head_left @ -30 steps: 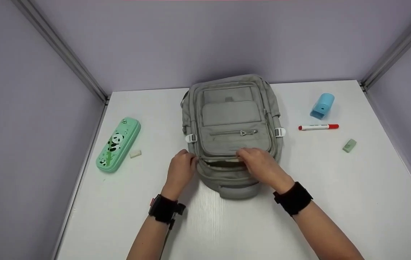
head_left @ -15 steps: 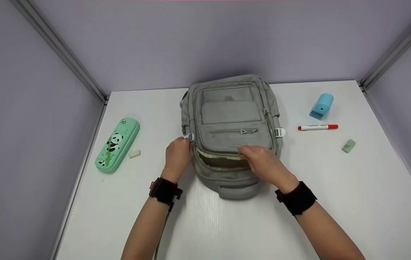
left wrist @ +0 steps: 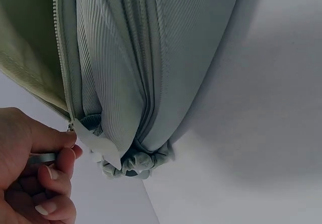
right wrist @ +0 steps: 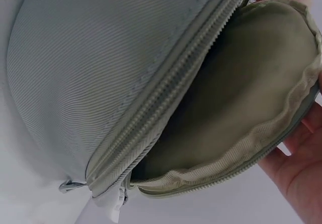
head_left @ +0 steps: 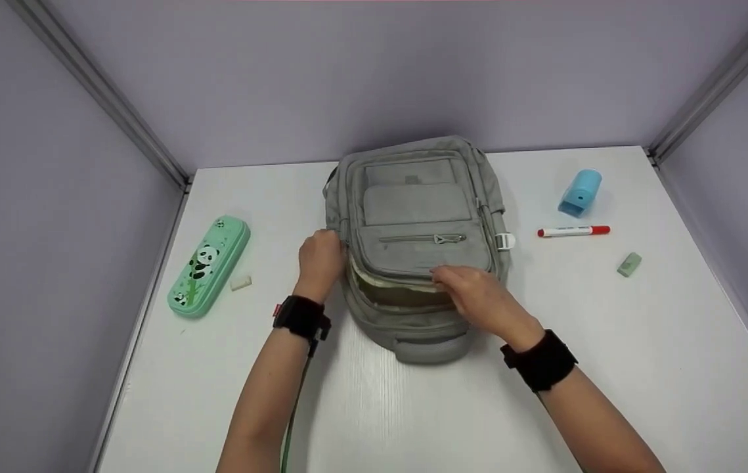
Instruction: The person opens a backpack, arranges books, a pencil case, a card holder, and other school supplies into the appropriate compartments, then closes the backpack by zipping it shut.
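A grey backpack lies on the table, front up, its top handle toward me. Its front compartment gapes, showing a pale olive lining. At the bag's left side my left hand pinches the zipper pull between thumb and curled forefinger. A white buckle hangs just beside those fingertips. My right hand grips the upper edge of the front flap and holds it lifted. Its fingertips are partly hidden behind the flap in the right wrist view.
A green panda pencil case and a small whitish eraser lie left of the bag. To the right are a blue pencil sharpener, a red-capped marker and a small green eraser. Walls enclose the white table.
My left hand has moved away from me along the bag's left side, drawing the zipper along. The opening has widened at the left. My right hand stays at the flap's edge.
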The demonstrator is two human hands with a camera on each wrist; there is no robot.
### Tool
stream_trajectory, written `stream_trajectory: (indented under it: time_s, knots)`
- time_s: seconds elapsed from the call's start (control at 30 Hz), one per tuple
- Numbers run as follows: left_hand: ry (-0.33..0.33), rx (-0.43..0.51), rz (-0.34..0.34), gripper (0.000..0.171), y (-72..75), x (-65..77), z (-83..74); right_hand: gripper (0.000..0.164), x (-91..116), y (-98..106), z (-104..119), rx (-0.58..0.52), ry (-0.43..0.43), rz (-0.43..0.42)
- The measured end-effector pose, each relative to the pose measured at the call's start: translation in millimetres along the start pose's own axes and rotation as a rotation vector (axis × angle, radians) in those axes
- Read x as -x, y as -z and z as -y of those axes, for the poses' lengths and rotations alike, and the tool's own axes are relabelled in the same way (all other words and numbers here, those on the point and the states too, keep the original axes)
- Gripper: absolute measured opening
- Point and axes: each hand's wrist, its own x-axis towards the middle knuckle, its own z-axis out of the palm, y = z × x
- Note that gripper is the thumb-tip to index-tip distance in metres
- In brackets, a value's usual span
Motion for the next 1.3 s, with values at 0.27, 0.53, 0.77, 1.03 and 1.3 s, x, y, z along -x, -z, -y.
stream_trajectory:
  time_s: [0.27, 0.53, 0.77, 1.03, 1.3]
  knots:
    - [0.009, -0.043, 0.076, 0.019, -3.2, -13.1, -1.6, 0.01, -0.4, 0.1, -0.7, -0.011, -0.016, 0.056]
    - [-0.025, -0.103, 0.132, 0.016, -1.2, -29.3, -4.1, 0.009, 1.2, 6.4, -1.0, -0.013, 0.013, 0.024]
    - [-0.05, -0.129, 0.066, 0.019, 2.6, -39.6, -1.0, 0.013, -1.2, 14.5, 1.8, -0.004, 0.023, 0.032]
    - [0.006, -0.107, 0.039, 0.023, -1.9, -43.9, 2.0, 0.014, -1.6, 13.4, 2.0, -0.02, 0.006, 0.05]
    - [0.074, -0.093, 0.007, 0.03, -7.3, -35.2, 11.7, 0.019, -3.2, 13.2, -0.3, 0.016, -0.071, 0.051]
